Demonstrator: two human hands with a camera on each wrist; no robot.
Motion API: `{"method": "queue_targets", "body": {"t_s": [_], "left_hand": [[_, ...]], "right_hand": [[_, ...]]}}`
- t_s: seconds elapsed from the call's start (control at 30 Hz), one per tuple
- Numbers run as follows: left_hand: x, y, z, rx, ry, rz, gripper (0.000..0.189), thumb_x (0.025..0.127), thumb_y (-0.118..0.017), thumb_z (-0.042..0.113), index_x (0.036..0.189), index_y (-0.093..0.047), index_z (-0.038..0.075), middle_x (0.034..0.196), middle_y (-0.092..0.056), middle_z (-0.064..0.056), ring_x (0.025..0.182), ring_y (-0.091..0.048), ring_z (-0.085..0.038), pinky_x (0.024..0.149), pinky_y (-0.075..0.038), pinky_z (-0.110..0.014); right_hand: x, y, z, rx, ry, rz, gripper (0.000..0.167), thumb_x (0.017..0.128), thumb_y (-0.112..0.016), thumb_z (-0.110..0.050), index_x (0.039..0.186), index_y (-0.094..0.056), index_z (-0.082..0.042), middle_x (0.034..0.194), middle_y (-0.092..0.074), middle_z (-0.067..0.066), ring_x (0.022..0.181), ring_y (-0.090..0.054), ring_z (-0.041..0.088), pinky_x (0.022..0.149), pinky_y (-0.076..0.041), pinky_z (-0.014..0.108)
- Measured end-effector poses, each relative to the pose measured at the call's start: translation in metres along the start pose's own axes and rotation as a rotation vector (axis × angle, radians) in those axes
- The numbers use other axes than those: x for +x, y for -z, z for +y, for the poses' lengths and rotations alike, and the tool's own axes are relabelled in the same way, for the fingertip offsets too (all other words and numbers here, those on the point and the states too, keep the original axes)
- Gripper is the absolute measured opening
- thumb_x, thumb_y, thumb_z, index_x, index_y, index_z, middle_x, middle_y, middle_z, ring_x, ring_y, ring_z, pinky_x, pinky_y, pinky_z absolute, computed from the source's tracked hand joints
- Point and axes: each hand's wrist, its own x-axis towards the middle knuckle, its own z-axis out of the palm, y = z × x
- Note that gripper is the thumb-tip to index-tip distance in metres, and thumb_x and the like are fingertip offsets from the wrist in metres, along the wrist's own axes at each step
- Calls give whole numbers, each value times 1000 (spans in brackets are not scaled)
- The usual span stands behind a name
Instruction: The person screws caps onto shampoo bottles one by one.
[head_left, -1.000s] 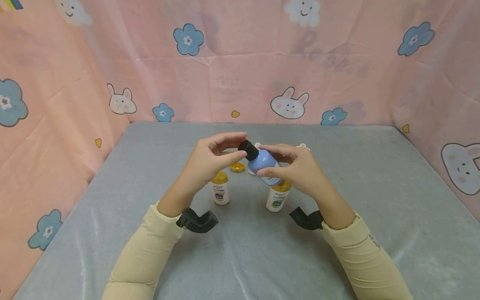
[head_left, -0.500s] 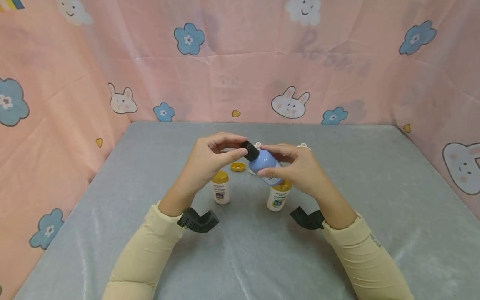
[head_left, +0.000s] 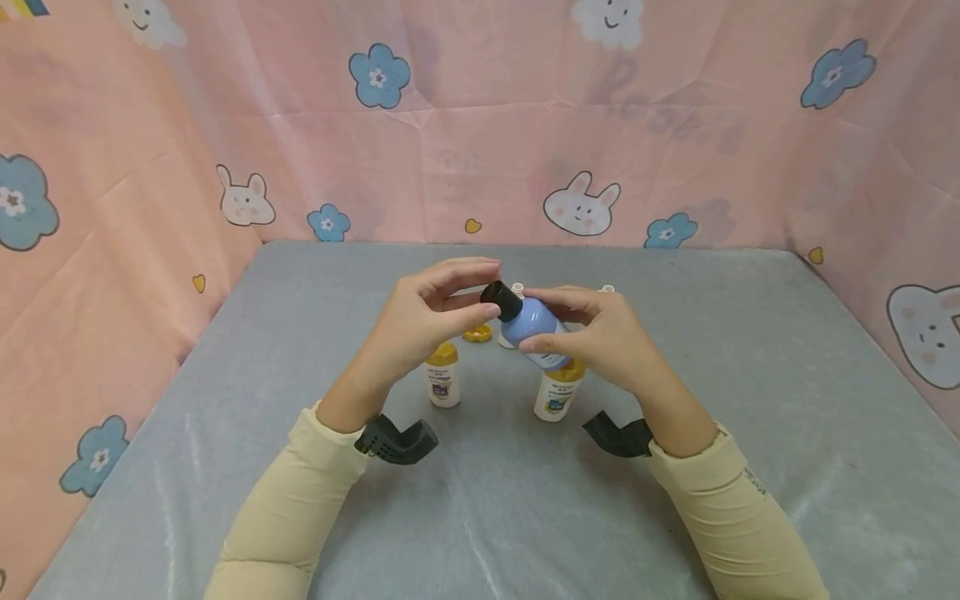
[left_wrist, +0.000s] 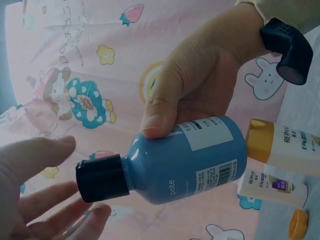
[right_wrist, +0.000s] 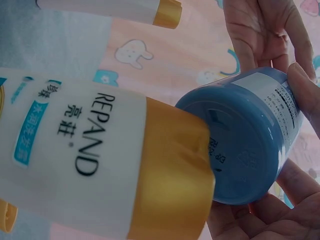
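Note:
A blue bottle (head_left: 531, 321) with a black cap (head_left: 501, 301) is held tilted above the table, cap toward the left. My right hand (head_left: 603, 337) grips its body, thumb on the near side and fingers on the far side. In the left wrist view the cap (left_wrist: 102, 177) sits on the bottle's neck. Around that cap my left hand (head_left: 420, 325) is spread, its thumb apart from the cap and its other fingers close beneath it. The right wrist view shows the bottle's base (right_wrist: 240, 150).
Two white bottles with gold caps, a left one (head_left: 443, 385) and a right one (head_left: 557, 400), stand on the grey table (head_left: 480, 517) below the hands. A loose gold cap (head_left: 477, 334) lies behind. Farther back, white bottle necks (head_left: 517, 288) show, mostly hidden by the right hand.
The left fingers have lifted slightly and spread wider around the black cap. The right hand and blue bottle stay nearly in place.

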Motion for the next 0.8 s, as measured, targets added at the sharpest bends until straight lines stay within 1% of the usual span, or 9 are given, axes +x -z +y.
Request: {"method": "queue_targets", "body": {"t_s": [0.07,0.17,0.27,0.33,0.43,0.67,0.73,0.8], "left_hand": [[0,0,0,22,28,29,42,88,-75,8,129,-66,10,132,-65,-6,116,-68,-22,98,-57,-32],[0,0,0,80,68,69,36,87,-77,16,122,-70,14,123,-69,-3,107,-72,-19,92,-59,-34],[0,-1,0,111,87,79,30,87,-78,20,116,-73,15,114,-73,-3,97,-73,-18,85,-61,-35],[0,-1,0,114,86,75,28,87,-78,21,114,-73,14,112,-73,-3,95,-73,-18,82,-61,-35],[0,-2,0,107,67,59,29,88,-77,18,116,-73,12,114,-72,-5,99,-73,-19,81,-61,-33],[0,-1,1,51,14,-15,34,90,-72,4,123,-68,2,124,-67,-12,114,-68,-23,86,-61,-31],[0,-1,2,42,11,-24,37,89,-72,3,126,-66,2,128,-65,-12,117,-67,-22,89,-60,-32],[-1,0,2,39,29,-17,41,89,-73,6,129,-65,6,131,-64,-10,118,-66,-22,92,-59,-32]], "right_hand": [[0,0,-1,0,1,2,59,79,-86,-24,133,-65,-12,134,-64,8,123,-61,28,105,-50,51],[0,1,-1,-5,-1,0,59,79,-86,-24,133,-65,-13,135,-64,7,124,-60,28,104,-51,52],[0,1,-2,-10,-2,-5,59,79,-85,-25,133,-64,-13,135,-64,7,124,-60,29,103,-51,53],[-1,1,-2,-13,-5,-10,59,79,-85,-26,134,-64,-14,135,-63,7,125,-60,29,103,-51,53],[-1,1,-2,-8,-8,-12,60,79,-85,-26,134,-64,-14,135,-64,6,124,-60,28,103,-51,53],[-1,2,-2,-10,-14,-18,59,79,-86,-27,133,-65,-15,134,-65,6,122,-60,26,103,-51,51],[-2,2,-2,-10,-13,-20,59,79,-85,-26,133,-65,-15,134,-65,6,122,-61,26,103,-51,51],[-2,2,-2,-6,-14,-19,59,79,-85,-26,133,-65,-15,133,-65,6,122,-61,26,103,-51,50]]}}
